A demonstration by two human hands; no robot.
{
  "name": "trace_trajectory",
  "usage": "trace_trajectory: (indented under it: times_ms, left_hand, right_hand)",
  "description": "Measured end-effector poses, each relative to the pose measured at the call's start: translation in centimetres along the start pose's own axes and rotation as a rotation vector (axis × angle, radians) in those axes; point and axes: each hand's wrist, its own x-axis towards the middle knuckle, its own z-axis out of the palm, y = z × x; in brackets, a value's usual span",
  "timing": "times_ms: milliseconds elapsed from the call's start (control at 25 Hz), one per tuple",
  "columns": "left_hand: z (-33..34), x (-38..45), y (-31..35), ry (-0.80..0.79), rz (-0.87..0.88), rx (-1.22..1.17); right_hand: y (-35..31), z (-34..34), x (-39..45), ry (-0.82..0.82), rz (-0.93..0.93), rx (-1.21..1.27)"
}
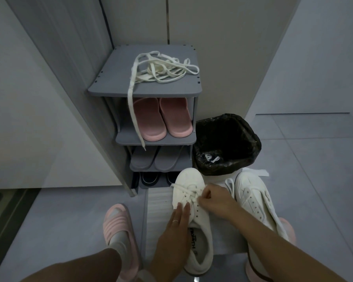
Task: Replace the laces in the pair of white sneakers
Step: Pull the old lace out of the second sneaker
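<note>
Left hand [178, 217] flat, steadying near sneaker [192, 212]; right hand [214, 198] seemingly pinches lace [186, 190]. Slip risks unthreading.

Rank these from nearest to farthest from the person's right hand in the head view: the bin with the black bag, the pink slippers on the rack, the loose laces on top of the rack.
From the right hand:
1. Bin, just beyond, on the floor.
2. Pink slippers, upper shelf, left of the bin.
3. Loose laces, on the rack's top.

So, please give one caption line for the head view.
Left hand steadies a white sneaker while right hand works its lace; spare laces lie on the shoe rack.
</note>
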Motion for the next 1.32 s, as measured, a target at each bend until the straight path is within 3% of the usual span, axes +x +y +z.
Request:
trace_trajectory:
  times_ms: [120,400,480,680,960,1080,1200,1320]
  left_hand:
    - [-0.6,-0.3,0.0,0.023,0.01,-0.016]
    - [-0.6,-0.1,0.0,-0.02,0.013,-0.03]
    - [-0.5,-0.1,0.0,-0.028,0.008,-0.027]
    - [-0.7,-0.2,0.6,-0.029,-0.018,-0.028]
    - [-0.6,-0.2,0.5,-0.034,-0.007,-0.032]
    - [-0.6,-0.2,0.6,-0.032,-0.018,-0.043]
    - [-0.8,-0.4,0.7,-0.051,-0.024,-0.044]
    - [-1.2,-0.6,1.0,-0.078,-0.031,-0.016]
  right_hand:
    - [0.0,0.6,-0.4,0.2,-0.093,-0.117]
    - [-1.4,0.5,0.3,0.282,-0.328,-0.552]
    - [-1.4,-0.7,1.0,0.41,-0.389,-0.478]
    - [0.3,1.9,-0.8,0.353,-0.076,0.076]
    - [-0.7,0.6,0.5,0.426,-0.189,-0.039]
    - [-0.1,0.2,0.5,0.48,-0.157,0.062]
    - [-0.1,3.0,-0.6,0.421,-0.059,0.084]
    - [-0.5,3.6,-0.8,0.474,-0.161,-0.009]
